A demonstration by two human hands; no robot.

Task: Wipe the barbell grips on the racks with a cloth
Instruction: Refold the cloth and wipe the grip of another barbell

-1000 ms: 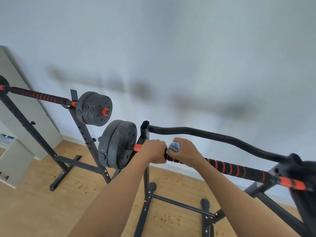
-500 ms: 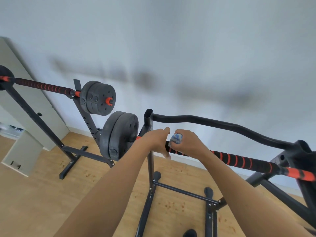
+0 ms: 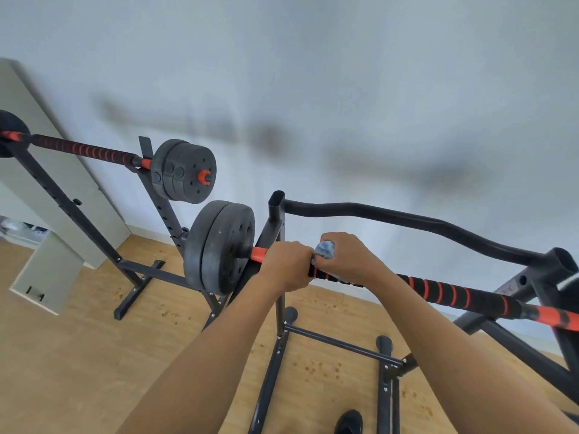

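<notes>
**Item 1, near barbell** (image 3: 438, 292): lies across the near rack (image 3: 277, 214), running from centre frame to the right edge. It has a black foam grip with orange rings, and bare orange bar shows at both ends of the grip.

**Item 2, left hand** (image 3: 286, 264): centre frame. The fingers are curled tight round the left end of the grip, just right of the 2 near plates (image 3: 219, 245).

**Item 3, right hand** (image 3: 347, 261): right beside the left hand. The fingers are curled round the grip with the cloth (image 3: 324, 249) bunched inside. A blue-and-white wad pokes out at the top of the fist.

**Item 4, far barbell** (image 3: 84, 148): upper left, resting on the far rack (image 3: 163, 214), with far plates (image 3: 185, 170) at its right end.

**Item 5, surroundings:** a pale cabinet (image 3: 22, 104) at the left edge, a wooden floor (image 3: 78, 355), and a dark shoe (image 3: 349, 421) at bottom centre.
</notes>
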